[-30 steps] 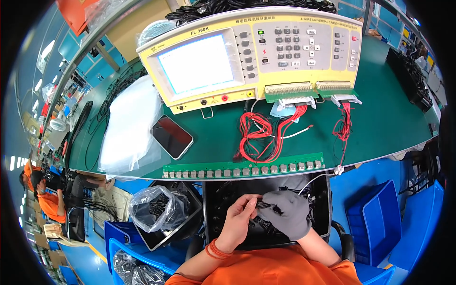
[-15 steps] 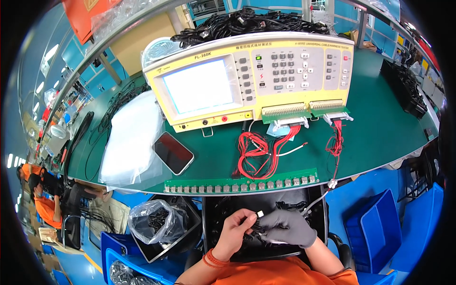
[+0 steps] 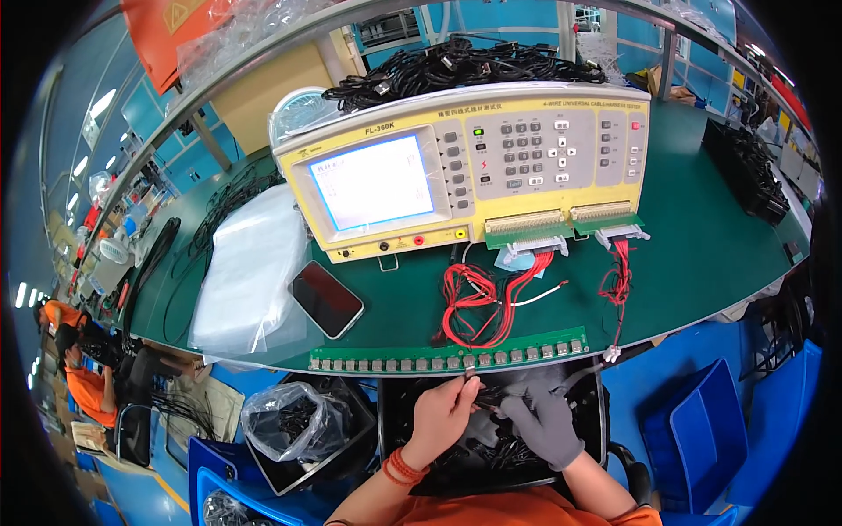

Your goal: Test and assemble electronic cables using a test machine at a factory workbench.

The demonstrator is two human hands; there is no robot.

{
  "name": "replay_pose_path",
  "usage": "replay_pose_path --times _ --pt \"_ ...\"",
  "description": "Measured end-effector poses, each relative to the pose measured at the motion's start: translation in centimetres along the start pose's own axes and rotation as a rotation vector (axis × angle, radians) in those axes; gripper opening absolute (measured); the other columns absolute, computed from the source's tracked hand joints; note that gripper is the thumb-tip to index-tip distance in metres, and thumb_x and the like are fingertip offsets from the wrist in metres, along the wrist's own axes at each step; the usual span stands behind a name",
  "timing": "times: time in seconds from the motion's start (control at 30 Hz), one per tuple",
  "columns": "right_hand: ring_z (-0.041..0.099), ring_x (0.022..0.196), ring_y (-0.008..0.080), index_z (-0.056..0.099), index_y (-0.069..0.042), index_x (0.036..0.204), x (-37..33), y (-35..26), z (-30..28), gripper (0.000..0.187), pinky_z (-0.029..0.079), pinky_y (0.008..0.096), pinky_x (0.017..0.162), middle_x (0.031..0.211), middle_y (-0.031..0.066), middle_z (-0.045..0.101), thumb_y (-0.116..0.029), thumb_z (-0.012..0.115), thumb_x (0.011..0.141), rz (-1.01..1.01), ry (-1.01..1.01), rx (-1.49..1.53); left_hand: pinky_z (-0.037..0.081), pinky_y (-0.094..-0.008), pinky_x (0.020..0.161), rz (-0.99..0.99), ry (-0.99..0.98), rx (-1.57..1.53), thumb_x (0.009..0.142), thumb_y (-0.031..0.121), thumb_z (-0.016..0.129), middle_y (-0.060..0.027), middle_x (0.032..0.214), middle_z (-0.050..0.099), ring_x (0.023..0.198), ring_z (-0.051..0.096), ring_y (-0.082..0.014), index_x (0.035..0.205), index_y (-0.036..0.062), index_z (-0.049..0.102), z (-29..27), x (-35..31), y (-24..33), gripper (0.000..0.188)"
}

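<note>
Your bare left hand [image 3: 443, 414] pinches a small metal plug [image 3: 470, 373] at a long green circuit strip [image 3: 526, 347] — grey-gloved right hand [image 3: 545, 424] curled, hold unclear.

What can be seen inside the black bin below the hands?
Black cables lie inside the bin. The bare left hand and gloved right hand cover part of it; whatever is beneath them cannot be seen.

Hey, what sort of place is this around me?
Probably a cable-making or cable-testing workshop: a yellow-edged electronic tester with red wires plugged into it stands on a green bench, a socket strip lines the front edge, and black cables are heaped at the tester's top.
</note>
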State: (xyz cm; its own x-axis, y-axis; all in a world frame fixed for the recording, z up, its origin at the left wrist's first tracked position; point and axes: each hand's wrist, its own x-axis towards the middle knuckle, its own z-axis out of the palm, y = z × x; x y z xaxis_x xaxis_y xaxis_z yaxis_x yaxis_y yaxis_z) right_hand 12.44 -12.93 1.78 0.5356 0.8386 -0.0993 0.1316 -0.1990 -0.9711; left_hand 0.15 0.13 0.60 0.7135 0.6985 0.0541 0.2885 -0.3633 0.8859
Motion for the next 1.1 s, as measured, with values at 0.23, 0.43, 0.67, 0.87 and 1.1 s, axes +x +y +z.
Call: replay_pose_path --times 0.23,0.43,0.67,0.87,1.1 --pt "0.066 0.063 0.0242 0.064 -0.008 0.088 -0.4 -2.2 0.1 0.016 0.051 0.0309 0.057 0.074 0.0086 0.067 -0.014 0.076 0.079 -0.460 0.101 -0.159 0.037 -0.0253 0.047 -0.520 -0.184 -0.965 0.096 0.031 0.057 -0.0091 0.072 0.063 0.050 0.051 -0.0125 0.086 -0.0035 0.062 -0.9 1.3 0.6 0.037" --pt "0.067 0.062 0.0236 0.060 -0.006 0.092 -0.2 -2.4 0.1 0.010 0.051 0.0305 0.056 0.074 0.0078 0.066 -0.007 0.065 0.084 -0.393 -0.007 -0.173 0.040 -0.0237 0.054 -0.344 -0.274 -0.354 0.104 0.028 0.041 0.0003 0.068 0.054 0.060 0.047 -0.0078 0.089 0.0003 0.061 -2.3 -0.1 2.2 0.037" --pt "0.066 0.059 0.0190 0.060 -0.009 0.090 2.1 -0.5 1.9 0.005 0.049 0.0288 0.052 0.072 0.0043 0.067 -0.006 0.061 0.086 -0.519 -0.021 -0.245 0.048 -0.0423 0.053 0.102 0.079 1.015 0.087 0.027 0.063 -0.0187 0.072 0.064 0.064 0.065 -0.0321 0.090 0.0055 0.067 -11.3 -5.8 -3.2 0.022" --pt "0.066 0.072 0.0258 0.065 -0.016 0.092 1.9 5.6 5.1 0.029 0.049 0.0426 0.051 0.080 0.0049 0.065 -0.043 0.064 0.081 -0.309 -0.699 -1.089 0.040 -0.0481 0.090 0.054 0.478 1.122 0.079 0.026 0.071 -0.0178 0.106 0.061 0.107 0.053 -0.0370 0.099 0.0011 0.065 -17.1 -7.9 -5.2 0.033" --pt "0.053 0.058 0.0127 0.061 -0.020 0.080 0.7 0.3 3.8 0.010 0.042 0.0280 0.045 0.071 -0.0026 0.047 -0.024 0.063 0.072 -1.026 -0.179 -1.040 0.053 -0.0286 0.076 -0.591 -0.327 -0.762 0.101 0.032 0.048 -0.0095 0.105 0.062 0.091 0.062 -0.0169 0.112 -0.0020 0.057 -3.2 -5.7 -4.0 0.037"
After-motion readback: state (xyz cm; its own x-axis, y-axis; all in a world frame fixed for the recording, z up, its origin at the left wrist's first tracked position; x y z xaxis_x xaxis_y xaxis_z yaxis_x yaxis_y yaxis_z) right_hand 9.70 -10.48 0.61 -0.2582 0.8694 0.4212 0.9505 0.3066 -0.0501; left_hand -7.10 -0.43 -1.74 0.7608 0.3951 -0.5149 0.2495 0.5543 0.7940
